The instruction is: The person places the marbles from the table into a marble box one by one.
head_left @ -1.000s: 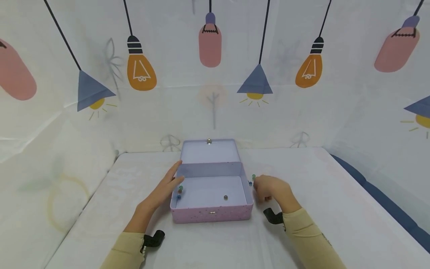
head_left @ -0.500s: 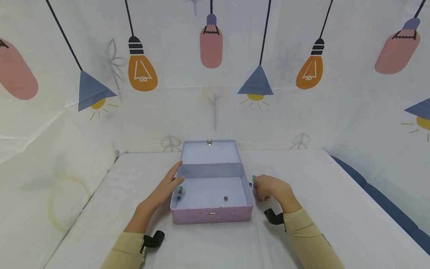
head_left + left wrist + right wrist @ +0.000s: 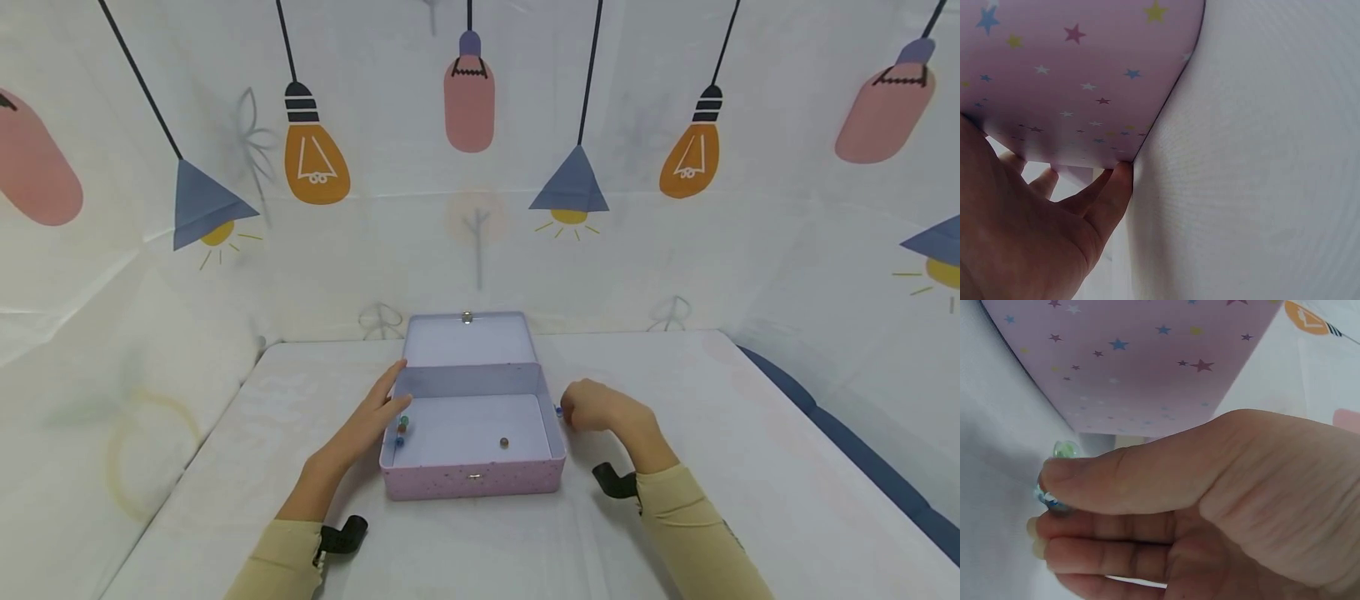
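Observation:
A pink star-printed tin box point(image 3: 474, 483) stands with its lid point(image 3: 471, 340) raised. My left hand point(image 3: 372, 421) rests along its left wall, fingers mostly straight, with fingertips against the side point(image 3: 1054, 75). Inside lie a brown marble point(image 3: 504, 442) towards the right and a green marble point(image 3: 404, 420), an orange-brown marble and a blue marble point(image 3: 400, 442) along the left wall. Just right of the box, my right hand point(image 3: 606, 410) pinches a clear blue-and-white marble point(image 3: 1052, 501) between thumb and fingers. A pale green marble point(image 3: 1066, 449) shows just beyond the thumb.
The box stands on a white-covered table point(image 3: 465, 550). A white cloth point(image 3: 405, 242) printed with lamps hangs behind and at the sides. Dark blue padding point(image 3: 847, 437) runs along the right edge.
My right hand has shifted slightly away from me and closer over the marbles beside the box, hiding the green one from the head view. The left hand and box stay put.

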The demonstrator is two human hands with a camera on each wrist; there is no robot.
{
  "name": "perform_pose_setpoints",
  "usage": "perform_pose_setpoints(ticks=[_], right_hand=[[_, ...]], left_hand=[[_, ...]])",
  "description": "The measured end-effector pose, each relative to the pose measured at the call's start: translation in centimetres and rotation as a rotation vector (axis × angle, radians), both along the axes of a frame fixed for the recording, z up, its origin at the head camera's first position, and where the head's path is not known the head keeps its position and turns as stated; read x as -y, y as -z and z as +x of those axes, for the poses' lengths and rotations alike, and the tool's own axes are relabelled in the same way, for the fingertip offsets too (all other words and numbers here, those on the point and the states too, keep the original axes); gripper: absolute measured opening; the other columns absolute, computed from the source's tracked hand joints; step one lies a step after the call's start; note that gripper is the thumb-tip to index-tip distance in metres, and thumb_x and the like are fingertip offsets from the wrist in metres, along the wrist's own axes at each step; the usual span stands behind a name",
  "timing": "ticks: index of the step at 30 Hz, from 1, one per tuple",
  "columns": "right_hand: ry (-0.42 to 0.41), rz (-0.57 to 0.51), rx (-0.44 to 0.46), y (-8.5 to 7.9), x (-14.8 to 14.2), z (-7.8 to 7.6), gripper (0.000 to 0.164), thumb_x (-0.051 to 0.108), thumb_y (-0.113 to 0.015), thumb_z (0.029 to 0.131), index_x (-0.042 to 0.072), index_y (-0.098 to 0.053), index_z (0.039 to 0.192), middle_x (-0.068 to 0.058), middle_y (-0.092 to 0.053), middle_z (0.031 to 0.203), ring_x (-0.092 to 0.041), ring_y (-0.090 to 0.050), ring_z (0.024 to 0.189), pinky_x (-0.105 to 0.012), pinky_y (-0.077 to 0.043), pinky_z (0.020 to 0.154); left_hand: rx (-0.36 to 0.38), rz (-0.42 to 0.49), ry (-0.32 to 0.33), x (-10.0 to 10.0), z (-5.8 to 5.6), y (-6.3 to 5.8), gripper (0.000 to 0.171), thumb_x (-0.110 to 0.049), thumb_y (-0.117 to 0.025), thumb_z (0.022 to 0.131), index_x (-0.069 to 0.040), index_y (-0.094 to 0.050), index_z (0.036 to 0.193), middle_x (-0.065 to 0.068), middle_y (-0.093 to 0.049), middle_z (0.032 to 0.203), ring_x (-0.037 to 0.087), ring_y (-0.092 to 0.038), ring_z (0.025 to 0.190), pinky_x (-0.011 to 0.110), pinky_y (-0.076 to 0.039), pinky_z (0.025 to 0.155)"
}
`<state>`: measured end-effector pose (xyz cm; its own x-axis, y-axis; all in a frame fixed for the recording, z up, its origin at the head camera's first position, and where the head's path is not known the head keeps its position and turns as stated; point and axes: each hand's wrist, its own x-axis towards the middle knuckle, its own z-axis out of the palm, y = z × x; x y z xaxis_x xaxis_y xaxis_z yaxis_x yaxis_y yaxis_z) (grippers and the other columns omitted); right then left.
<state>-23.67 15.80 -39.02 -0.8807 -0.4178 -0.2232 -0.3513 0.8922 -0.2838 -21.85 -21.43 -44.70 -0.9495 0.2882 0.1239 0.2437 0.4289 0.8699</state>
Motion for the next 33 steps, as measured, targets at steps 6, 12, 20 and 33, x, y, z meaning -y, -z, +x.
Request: perform_pose_setpoints(ticks=[6, 12, 20, 33], right_hand=[[-0.069, -0.036, -0.071, -0.2, -0.2, -0.3, 0.014, -0.002, -0.063, 0.08, 0.003, -0.074, 0.085, -0.003, -0.069, 0.082, -0.015, -0.056, 0.073, -0.027, -0.05, 0.062], [-0.083, -0.087, -0.127, -0.5, -0.5, -0.4, 0.008, 0.0, -0.067, 0.08, 0.005, -0.072, 0.081, -0.002, -0.068, 0.078, -0.014, -0.057, 0.073, -0.028, -0.05, 0.062], [-0.068, -0.179, -0.21, -0.9, -0.6, -0.7, 0.009, 0.0, -0.062, 0.086, 0.004, -0.069, 0.088, -0.003, -0.069, 0.083, -0.014, -0.058, 0.076, -0.03, -0.051, 0.067], [-0.045, -0.256, -0.365, -1.6, 0.2, -0.7, 0.006, 0.004, -0.065, 0.092, 0.006, -0.07, 0.093, -0.004, -0.069, 0.086, -0.015, -0.058, 0.075, -0.033, -0.054, 0.069]], left_hand=[[0.002, -0.003, 0.003, 0.1, 0.0, 0.0, 0.066, -0.029, -0.042, 0.106, -0.019, -0.007, 0.161, 0.008, -0.003, 0.169, 0.035, 0.001, 0.156, 0.061, -0.007, 0.125], [-0.003, 0.005, 0.008, 0.0, 0.0, -0.1, 0.066, -0.029, -0.042, 0.106, -0.017, -0.007, 0.161, 0.009, -0.003, 0.169, 0.035, 0.001, 0.156, 0.061, -0.007, 0.125], [0.003, 0.007, 0.004, 0.0, 0.0, -0.1, 0.067, -0.03, -0.042, 0.105, -0.017, -0.007, 0.161, 0.009, -0.002, 0.169, 0.035, 0.001, 0.156, 0.061, -0.007, 0.125], [0.01, -0.005, -0.002, 0.1, -0.1, 0.0, 0.067, -0.031, -0.042, 0.105, -0.019, -0.008, 0.161, 0.008, -0.003, 0.169, 0.035, 0.001, 0.157, 0.061, -0.007, 0.125]])
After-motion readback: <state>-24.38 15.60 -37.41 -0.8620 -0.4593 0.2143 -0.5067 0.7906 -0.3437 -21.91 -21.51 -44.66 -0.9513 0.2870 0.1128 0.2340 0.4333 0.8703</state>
